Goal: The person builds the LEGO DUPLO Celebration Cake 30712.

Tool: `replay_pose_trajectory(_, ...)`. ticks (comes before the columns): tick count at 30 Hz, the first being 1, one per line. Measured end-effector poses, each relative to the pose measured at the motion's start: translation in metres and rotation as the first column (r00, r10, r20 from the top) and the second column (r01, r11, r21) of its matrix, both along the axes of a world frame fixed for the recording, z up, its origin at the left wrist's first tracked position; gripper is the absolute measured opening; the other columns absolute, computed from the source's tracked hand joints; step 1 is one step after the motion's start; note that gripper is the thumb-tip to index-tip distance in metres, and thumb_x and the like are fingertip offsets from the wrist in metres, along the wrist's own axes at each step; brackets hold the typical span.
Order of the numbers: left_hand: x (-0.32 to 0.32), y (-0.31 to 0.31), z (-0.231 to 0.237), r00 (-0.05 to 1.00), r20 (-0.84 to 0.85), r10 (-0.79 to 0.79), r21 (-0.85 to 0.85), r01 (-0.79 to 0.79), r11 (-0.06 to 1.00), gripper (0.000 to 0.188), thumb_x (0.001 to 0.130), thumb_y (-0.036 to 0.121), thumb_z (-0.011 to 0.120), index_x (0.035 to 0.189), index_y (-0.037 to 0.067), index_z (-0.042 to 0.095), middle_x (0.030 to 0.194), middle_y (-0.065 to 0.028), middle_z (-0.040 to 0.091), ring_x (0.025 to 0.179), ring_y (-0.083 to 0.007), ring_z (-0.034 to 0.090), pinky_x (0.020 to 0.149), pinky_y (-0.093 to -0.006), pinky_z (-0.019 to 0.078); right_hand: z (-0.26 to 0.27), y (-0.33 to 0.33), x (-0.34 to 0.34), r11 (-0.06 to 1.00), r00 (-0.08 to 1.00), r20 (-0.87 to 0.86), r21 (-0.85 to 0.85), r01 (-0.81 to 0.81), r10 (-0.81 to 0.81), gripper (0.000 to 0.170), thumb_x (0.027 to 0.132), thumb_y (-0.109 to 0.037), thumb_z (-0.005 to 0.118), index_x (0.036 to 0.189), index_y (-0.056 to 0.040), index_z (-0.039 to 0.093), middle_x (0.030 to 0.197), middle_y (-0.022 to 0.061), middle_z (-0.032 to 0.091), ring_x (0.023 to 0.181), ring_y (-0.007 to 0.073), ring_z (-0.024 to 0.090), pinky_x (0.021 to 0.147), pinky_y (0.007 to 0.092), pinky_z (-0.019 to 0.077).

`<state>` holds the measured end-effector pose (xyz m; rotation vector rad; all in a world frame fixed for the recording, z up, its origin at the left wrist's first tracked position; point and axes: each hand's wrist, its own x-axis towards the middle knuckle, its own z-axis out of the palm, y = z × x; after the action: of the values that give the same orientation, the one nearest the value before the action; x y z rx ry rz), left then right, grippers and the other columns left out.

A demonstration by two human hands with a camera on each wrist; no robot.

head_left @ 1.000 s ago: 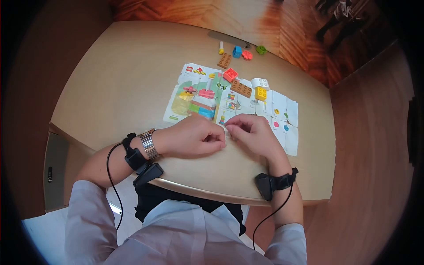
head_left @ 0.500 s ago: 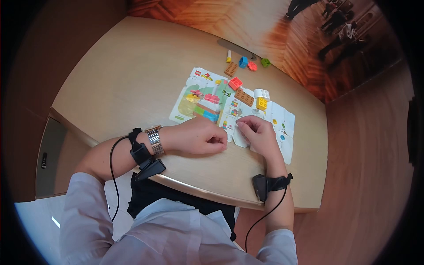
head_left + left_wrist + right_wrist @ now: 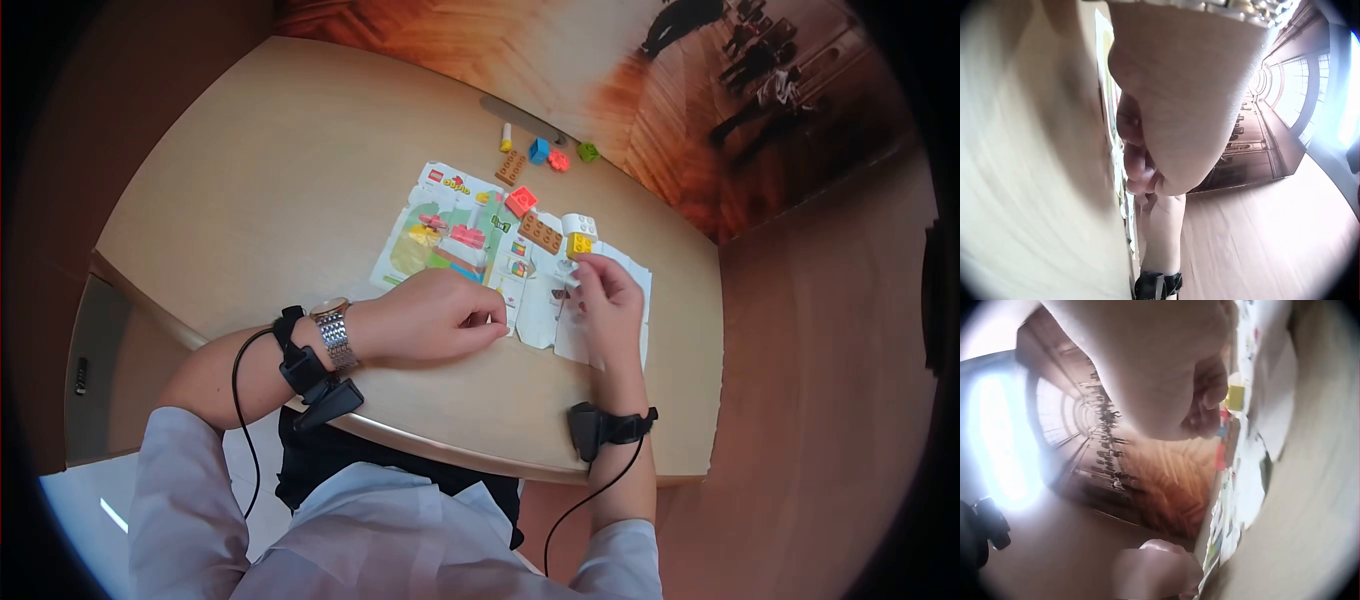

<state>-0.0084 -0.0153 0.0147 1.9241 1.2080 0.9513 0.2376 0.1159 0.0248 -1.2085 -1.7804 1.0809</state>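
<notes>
A creased LEGO Duplo instruction sheet [image 3: 395, 262] lies on the table before me, its lower edge uneven. My left hand [image 3: 435, 312] rests at that edge with fingers curled in and thumb against them. Nothing shows between those fingers in the left wrist view. Over the right part of the sheet, my right hand [image 3: 612, 310] has its thumb and bent index finger brought together just below the yellow brick [image 3: 579, 246]. I cannot tell whether they pinch anything. A white rounded brick [image 3: 579, 225], a brown brick [image 3: 540, 232] and a red brick [image 3: 520, 200] sit along the sheet's upper side.
Farther back on the table [image 3: 250, 170] lie another brown brick [image 3: 510, 168], a white-and-yellow piece [image 3: 507, 138], a blue brick [image 3: 539, 151], a red flower-shaped piece [image 3: 559, 160] and a green piece [image 3: 588, 151]. A printed wall panel [image 3: 560, 60] stands behind the table.
My right hand has moved away from the left, up and rightward to below the yellow brick. My left hand has stayed at the sheet's lower edge. The head view has shifted a little.
</notes>
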Motion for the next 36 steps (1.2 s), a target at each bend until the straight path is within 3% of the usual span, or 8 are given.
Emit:
replay_pose_trajectory(3,-0.001,0.002,-0.004,0.999,-0.032,0.035,0.0,-0.035,0.999,0.02,0.098,0.025,0.07,0.098,0.006,0.076,0.078,-0.0101,0.071,0.071,-0.0253,0.069,0.066,-0.0381,0.0515,0.008,0.035,0.01,0.922,0.974,0.221,0.385,-0.048,-0.041,0.027,0.1,-0.01,0.068,0.124,-0.002,0.076,0.102,0.0099,0.078,0.089,0.015,0.071,0.075,0.0313,0.0562)
replay_pose_trajectory(7,0.001,0.002,-0.009,0.992,-0.126,0.009,-0.02,-0.012,1.0,0.021,0.098,0.027,0.069,0.096,0.006,0.075,0.08,-0.0112,0.072,0.074,-0.0288,0.07,0.068,-0.0401,0.0528,0.022,0.073,0.005,0.886,0.886,0.463,0.421,-0.194,-0.026,0.046,0.096,0.0,0.063,0.142,-0.0063,0.067,0.137,0.0168,0.067,0.121,0.0314,0.068,0.104,0.0422,0.0539)
replay_pose_trajectory(14,-0.003,0.0,-0.006,0.983,-0.175,-0.049,0.012,0.052,0.999,0.022,0.098,0.028,0.07,0.094,0.007,0.074,0.081,-0.0109,0.073,0.078,-0.0315,0.072,0.071,-0.0421,0.0544,-0.01,0.132,0.017,0.866,0.719,0.686,0.288,-0.41,0.112,0.048,0.094,-0.003,0.069,0.142,-0.0061,0.065,0.144,0.019,0.062,0.127,0.0346,0.064,0.11,0.0416,0.0512)
replay_pose_trajectory(20,-0.002,-0.006,-0.003,0.987,-0.152,0.054,-0.008,-0.056,0.998,0.025,0.099,0.03,0.07,0.097,0.006,0.073,0.083,-0.0122,0.074,0.081,-0.0319,0.073,0.072,-0.0434,0.0549,0.021,0.062,0.009,0.901,0.855,0.48,0.432,-0.034,-0.198,0.05,0.09,-0.017,0.082,0.136,-0.0041,0.068,0.12,0.0148,0.07,0.11,0.0291,0.071,0.096,0.0392,0.0573)
replay_pose_trajectory(22,-0.002,-0.006,-0.002,0.979,-0.151,0.138,0.004,-0.139,0.99,0.029,0.098,0.034,0.071,0.098,0.005,0.073,0.083,-0.0121,0.074,0.081,-0.033,0.073,0.072,-0.0439,0.0549,0.044,0.01,-0.001,0.988,0.899,0.409,-0.047,-0.149,0.155,0.051,0.087,-0.02,0.084,0.133,-0.0032,0.069,0.109,0.0121,0.069,0.099,0.0264,0.071,0.087,0.0382,0.0572)
replay_pose_trajectory(24,0.0,-0.008,0.007,0.967,-0.152,0.204,0.015,-0.204,0.979,0.032,0.098,0.037,0.073,0.099,0.005,0.072,0.083,-0.0121,0.074,0.081,-0.034,0.072,0.072,-0.0445,0.0549,0.036,-0.009,0.007,0.852,0.7,0.522,-0.108,-0.513,0.488,0.054,0.083,-0.022,0.087,0.131,-0.0025,0.07,0.107,0.0118,0.068,0.096,0.0245,0.069,0.083,0.0366,0.0559)
replay_pose_trajectory(27,0.0,-0.011,0.017,0.966,-0.232,0.117,-0.102,-0.144,0.984,0.04,0.096,0.043,0.074,0.104,0.004,0.07,0.092,-0.0147,0.073,0.087,-0.037,0.072,0.076,-0.0461,0.0547,0.045,-0.038,-0.011,0.781,0.569,0.58,-0.207,-0.589,0.583,0.052,0.079,-0.02,0.088,0.125,-0.0027,0.071,0.106,0.0133,0.069,0.095,0.027,0.068,0.082,0.0378,0.0556)
replay_pose_trajectory(36,0.001,-0.01,0.0,0.948,-0.317,0.001,0.048,0.015,0.999,0.047,0.088,0.036,0.084,0.12,0.009,0.063,0.11,-0.0139,0.065,0.106,-0.0369,0.066,0.088,-0.0463,0.053,0.033,-0.052,-0.012,0.776,0.635,0.497,-0.134,-0.616,0.591,0.046,0.076,-0.019,0.09,0.116,-0.0051,0.071,0.106,0.0136,0.069,0.1,0.0309,0.069,0.089,0.0408,0.056)
